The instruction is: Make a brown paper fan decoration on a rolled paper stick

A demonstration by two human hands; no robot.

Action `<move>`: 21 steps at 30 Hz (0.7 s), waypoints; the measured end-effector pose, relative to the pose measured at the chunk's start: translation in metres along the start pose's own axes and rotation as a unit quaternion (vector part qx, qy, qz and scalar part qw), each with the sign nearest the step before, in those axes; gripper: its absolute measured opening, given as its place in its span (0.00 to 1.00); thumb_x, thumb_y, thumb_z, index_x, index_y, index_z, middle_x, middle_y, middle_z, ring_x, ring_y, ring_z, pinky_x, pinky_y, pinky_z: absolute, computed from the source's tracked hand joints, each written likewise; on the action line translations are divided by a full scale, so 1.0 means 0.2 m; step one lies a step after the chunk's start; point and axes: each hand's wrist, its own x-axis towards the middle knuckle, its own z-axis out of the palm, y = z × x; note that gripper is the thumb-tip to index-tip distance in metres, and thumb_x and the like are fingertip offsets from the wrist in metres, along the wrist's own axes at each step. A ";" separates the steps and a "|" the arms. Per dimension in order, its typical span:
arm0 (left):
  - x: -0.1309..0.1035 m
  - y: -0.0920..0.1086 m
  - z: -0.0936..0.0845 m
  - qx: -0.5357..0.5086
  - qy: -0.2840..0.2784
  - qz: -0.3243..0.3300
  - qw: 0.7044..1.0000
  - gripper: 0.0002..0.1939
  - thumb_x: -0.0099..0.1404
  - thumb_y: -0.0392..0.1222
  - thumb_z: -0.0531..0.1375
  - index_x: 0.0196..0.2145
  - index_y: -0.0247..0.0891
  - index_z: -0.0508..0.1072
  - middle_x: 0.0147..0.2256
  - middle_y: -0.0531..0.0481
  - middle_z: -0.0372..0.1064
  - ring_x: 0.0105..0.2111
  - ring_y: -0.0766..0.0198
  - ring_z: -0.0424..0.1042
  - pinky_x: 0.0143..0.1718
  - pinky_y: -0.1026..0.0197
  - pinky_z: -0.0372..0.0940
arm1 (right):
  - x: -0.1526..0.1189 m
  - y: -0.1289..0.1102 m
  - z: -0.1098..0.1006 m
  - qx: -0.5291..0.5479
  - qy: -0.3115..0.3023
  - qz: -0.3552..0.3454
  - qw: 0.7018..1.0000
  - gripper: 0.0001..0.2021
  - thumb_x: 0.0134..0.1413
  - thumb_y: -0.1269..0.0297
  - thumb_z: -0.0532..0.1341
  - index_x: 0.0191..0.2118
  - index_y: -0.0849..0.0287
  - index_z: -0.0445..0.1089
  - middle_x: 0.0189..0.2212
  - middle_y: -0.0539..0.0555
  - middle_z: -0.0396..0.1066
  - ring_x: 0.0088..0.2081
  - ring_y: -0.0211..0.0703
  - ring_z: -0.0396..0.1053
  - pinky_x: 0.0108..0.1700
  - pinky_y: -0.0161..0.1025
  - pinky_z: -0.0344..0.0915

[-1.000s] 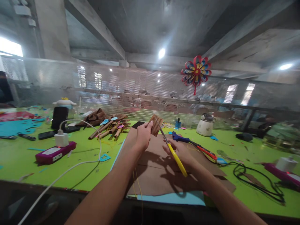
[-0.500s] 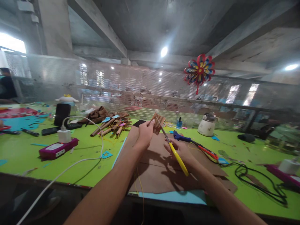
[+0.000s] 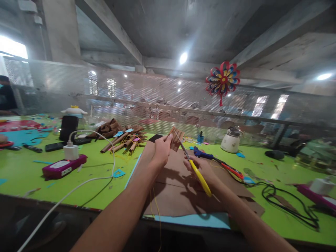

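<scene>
My left hand (image 3: pixel 162 151) pinches a small brown folded piece (image 3: pixel 176 140) above the brown sheets at the middle of the table. Yellow-handled scissors (image 3: pixel 198 175) are in my right hand (image 3: pixel 200 168), its fingers wrapped round the handles. The scissor blades point up and away, lying against the right side of the brown piece; whether they cut into it I cannot tell. Under both hands lie large brown sheets (image 3: pixel 170 199), over a light blue sheet (image 3: pixel 196 221).
Brown rolled tubes (image 3: pixel 128 141) lie at the back left. A purple power strip (image 3: pixel 64 167) with a white cable is at the left. Right of my hands are a blue glue gun (image 3: pixel 203 153), black cable (image 3: pixel 288 206) and white kettle (image 3: pixel 231 140).
The view has shifted very slightly. Both hands keep the same hold on the brown piece and the scissors. At the far left edge, another person's hand shows a little more.
</scene>
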 end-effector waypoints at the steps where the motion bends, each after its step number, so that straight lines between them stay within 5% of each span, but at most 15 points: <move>1: -0.01 0.01 0.00 0.004 0.006 0.004 1.000 0.14 0.54 0.47 0.65 0.32 0.32 0.78 0.28 0.46 0.75 0.33 0.58 0.72 0.36 0.60 0.65 | 0.00 0.00 0.00 0.001 -0.001 0.000 1.000 0.21 0.50 0.45 0.60 0.38 0.60 0.72 0.21 0.49 0.64 0.19 0.35 0.56 0.21 0.33 0.56; 21: 0.00 0.01 -0.01 -0.027 -0.002 -0.015 1.000 0.14 0.53 0.47 0.67 0.31 0.32 0.76 0.22 0.50 0.70 0.27 0.63 0.71 0.28 0.64 0.63 | -0.03 -0.05 -0.01 0.019 0.000 0.020 1.000 0.20 0.50 0.45 0.60 0.34 0.60 0.72 0.20 0.49 0.63 0.18 0.34 0.56 0.18 0.30 0.52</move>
